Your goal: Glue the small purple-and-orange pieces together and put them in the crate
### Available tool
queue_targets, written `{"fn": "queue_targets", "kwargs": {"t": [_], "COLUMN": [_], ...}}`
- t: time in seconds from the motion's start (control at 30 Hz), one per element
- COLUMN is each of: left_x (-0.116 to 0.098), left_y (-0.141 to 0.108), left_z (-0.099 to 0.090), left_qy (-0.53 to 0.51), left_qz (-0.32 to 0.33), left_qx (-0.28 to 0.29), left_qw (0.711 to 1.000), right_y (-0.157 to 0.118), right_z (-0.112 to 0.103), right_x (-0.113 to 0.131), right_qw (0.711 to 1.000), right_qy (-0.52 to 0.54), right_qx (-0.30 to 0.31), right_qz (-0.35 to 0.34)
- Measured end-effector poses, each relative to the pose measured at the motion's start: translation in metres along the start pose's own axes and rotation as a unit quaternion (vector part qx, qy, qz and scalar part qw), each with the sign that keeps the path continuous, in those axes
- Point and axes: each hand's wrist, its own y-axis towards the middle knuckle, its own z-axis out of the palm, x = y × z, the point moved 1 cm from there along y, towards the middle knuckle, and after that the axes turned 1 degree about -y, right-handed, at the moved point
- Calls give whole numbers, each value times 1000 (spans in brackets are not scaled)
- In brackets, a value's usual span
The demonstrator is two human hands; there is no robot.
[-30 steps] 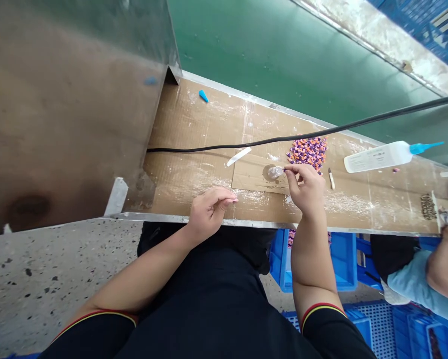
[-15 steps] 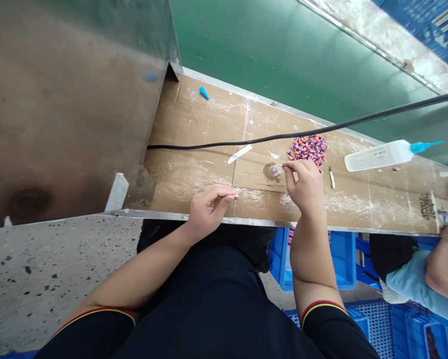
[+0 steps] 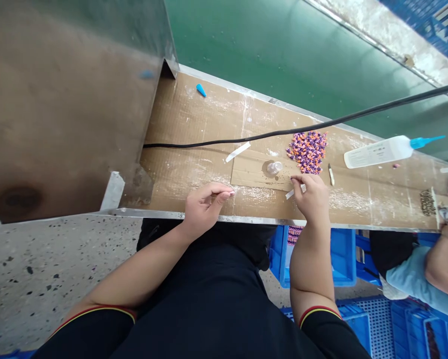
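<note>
Now, right hand [image 3: 310, 199] pinching a thin white strip [image 3: 289, 195] at the lower edge of a cardboard sheet [image 3: 254, 172]; left hand [image 3: 205, 209] well apart, fingertips drawn together on nothing clearly visible. Just beyond the right hand, a small clear plastic bottle [image 3: 274, 167] and a heap of purple-and-orange pieces [image 3: 308, 152]. Fine pinch work in hand, steady fingertips called for.

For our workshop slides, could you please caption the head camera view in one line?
A right hand pinches a white strip beside a small clear bottle and purple-orange pieces.
</note>
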Motion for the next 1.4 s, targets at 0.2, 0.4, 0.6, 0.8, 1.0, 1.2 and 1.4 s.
{"fn": "queue_targets", "kwargs": {"t": [0.2,0.4,0.6,0.8,1.0,1.2,1.4], "left_x": [-1,-6,-10,-7,-5,-6,-6], "left_y": [-1,6,9,8,6,4,4], "left_z": [2,23,38,30,32,32,28], "left_qy": [-13,-215,-291,-213,-175,-148,-101], "left_qz": [-66,-281,-370,-277,-222,-191,-167], "left_qx": [-43,-107,-90,-126,-133,-94,-84], "left_qw": [997,929,878,929,950,966,977], "right_y": [3,-5,-26,-30,-33,-34,-34], "right_z": [1,-12,10,29,34,37,37], "right_x": [4,52,132,149,157,161,164], "right_qw": [1000,984,913,875,848,857,841], "right_qy": [-5,107,381,437,499,483,513], "right_qx": [-2,-137,-142,-187,-157,-154,-145], "right_qz": [-8,50,40,94,91,88,95]}}
